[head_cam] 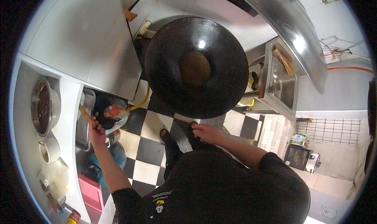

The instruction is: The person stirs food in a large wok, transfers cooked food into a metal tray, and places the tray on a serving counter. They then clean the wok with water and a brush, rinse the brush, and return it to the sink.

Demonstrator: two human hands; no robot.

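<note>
My left hand [97,132] is closed around the wooden handle [84,113] of a utensil at the left, beside a metal tray [88,127] on a shelf. The far end of that utensil is not clear. A large dark wok [168,77] with a brownish round bottom stands before me, and nothing can be made out in it. My right hand [204,133] is just below the wok's near rim, its fingers curled; whether they hold anything cannot be told.
At the left, a shelf carries a metal bowl of dark contents [44,106] and a white pot [50,150]. A pink basket [91,191] sits lower. A metal counter with a bamboo brush [284,61] stands right of the wok. A curved metal sheet [294,32] overhangs the upper right.
</note>
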